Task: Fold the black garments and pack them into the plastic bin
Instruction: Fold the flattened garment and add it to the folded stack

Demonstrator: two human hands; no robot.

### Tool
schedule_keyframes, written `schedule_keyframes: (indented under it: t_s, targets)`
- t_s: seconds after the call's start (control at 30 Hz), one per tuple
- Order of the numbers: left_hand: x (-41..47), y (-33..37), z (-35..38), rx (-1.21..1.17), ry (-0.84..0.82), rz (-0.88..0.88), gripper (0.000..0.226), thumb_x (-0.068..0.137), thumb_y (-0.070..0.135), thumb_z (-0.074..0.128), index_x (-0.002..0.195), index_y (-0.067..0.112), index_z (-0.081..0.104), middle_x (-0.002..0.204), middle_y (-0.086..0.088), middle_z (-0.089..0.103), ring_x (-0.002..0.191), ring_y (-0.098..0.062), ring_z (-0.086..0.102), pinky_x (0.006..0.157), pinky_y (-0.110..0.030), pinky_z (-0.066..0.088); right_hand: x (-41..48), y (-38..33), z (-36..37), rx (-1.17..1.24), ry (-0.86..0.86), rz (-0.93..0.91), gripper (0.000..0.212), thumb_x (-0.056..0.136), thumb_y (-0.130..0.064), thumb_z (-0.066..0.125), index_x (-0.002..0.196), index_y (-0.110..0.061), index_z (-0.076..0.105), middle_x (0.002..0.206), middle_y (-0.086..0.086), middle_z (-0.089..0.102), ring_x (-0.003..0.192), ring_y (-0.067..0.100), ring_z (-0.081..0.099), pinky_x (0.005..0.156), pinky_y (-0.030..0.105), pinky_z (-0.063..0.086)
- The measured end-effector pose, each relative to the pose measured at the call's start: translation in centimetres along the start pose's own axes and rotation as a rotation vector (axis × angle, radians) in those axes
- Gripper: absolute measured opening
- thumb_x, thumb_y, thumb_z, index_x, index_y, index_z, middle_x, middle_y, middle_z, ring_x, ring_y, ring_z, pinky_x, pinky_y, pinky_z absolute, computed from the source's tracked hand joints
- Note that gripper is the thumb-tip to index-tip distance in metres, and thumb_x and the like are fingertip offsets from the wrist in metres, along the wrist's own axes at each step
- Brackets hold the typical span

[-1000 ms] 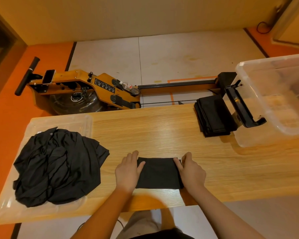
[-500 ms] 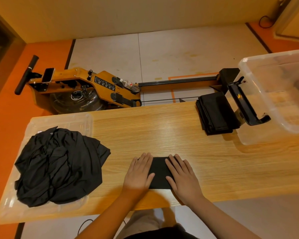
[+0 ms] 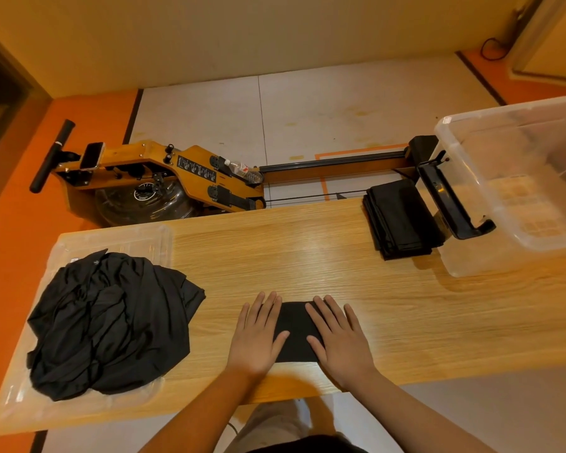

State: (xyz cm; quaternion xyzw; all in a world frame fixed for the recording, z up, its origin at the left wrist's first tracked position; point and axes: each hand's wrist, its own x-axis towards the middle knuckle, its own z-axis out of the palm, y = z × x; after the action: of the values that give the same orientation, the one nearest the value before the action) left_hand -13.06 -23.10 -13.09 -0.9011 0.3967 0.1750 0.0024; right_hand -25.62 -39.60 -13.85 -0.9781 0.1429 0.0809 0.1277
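A folded black garment (image 3: 296, 331) is pressed flat on the table (image 3: 307, 256) between and under the left hand (image 3: 258, 338) and right hand (image 3: 339, 341), fingers spread straight.

A light wooden table (image 3: 275, 256) runs across the middle of the frame, its grain going left to right. At its left end lies a flat clear plastic lid (image 3: 151, 243) bearing a crumpled heap of black garments (image 3: 111, 322), whose right edge spills onto the wood. In the lower centre, near the front edge, lies one small folded garment (image 3: 296, 328). At the upper right a stack of folded garments (image 3: 402, 220) sits at the far edge, just beside the clear plastic bin (image 3: 477, 256) at the right end
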Motion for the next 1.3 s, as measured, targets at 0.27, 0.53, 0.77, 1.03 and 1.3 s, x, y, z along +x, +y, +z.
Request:
schedule_keyframes:
  t_s: [0.27,0.53,0.77,1.03,1.3]
  targets:
    - [-0.2,1.8,-1.3,-0.067,0.082,-0.067,0.062,0.098,0.053,0.023,0.139,0.014,0.048,0.137,-0.003,0.054,0.127,-0.021,0.049,0.106,-0.033,0.036,2.3,3.0,-1.2,-0.097,0.002,-0.222,0.056,0.099,-0.053,0.024,0.147,-0.024,0.035,0.151,0.001,0.040,0.142,0.023,0.028,0.112,0.040,0.018]
    - [3.0,6.6,-3.7,-0.561,0.038,-0.386,0.063,0.091,0.052,0.053,0.140,0.017,0.035,0.116,0.000,0.061,0.101,-0.016,0.061,0.080,-0.032,0.051,5.1,3.6,-4.8,0.004,0.308,0.201,0.063,0.088,-0.036,0.060,0.143,-0.013,0.038,0.148,0.014,0.040,0.139,0.030,0.033,0.116,0.042,0.022]
    - [6.7,6.1,-5.7,-0.495,0.187,-0.051,0.068,0.095,0.040,0.054,0.151,0.016,0.022,0.155,-0.002,0.022,0.141,-0.016,0.023,0.115,-0.028,0.024,-0.9,1.2,-0.2,0.046,0.138,0.079,0.058,0.096,-0.043,0.034,0.149,-0.021,0.027,0.155,0.004,0.032,0.145,0.020,0.017,0.113,0.040,0.017]
    - [11.8,5.7,-7.7,-0.251,0.029,0.145,0.052,0.094,0.048,0.051,0.137,0.021,0.046,0.135,0.002,0.050,0.125,-0.017,0.041,0.102,-0.030,0.035,-2.0,2.4,-3.3,0.048,0.272,0.461,0.045,0.082,-0.050,0.040,0.104,-0.019,0.064,0.091,-0.004,0.063,0.085,0.018,0.061,0.070,0.031,0.051]
    - [13.4,6.2,-8.8,-0.348,0.039,0.100,0.019,0.096,0.034,0.049,0.091,0.016,0.053,0.092,-0.001,0.058,0.092,-0.018,0.051,0.068,-0.034,0.044,-0.8,1.1,-3.2,0.164,0.152,0.646,0.032,0.077,-0.052,0.065,0.085,-0.021,0.059,0.080,-0.006,0.058,0.079,0.018,0.056,0.064,0.031,0.041]
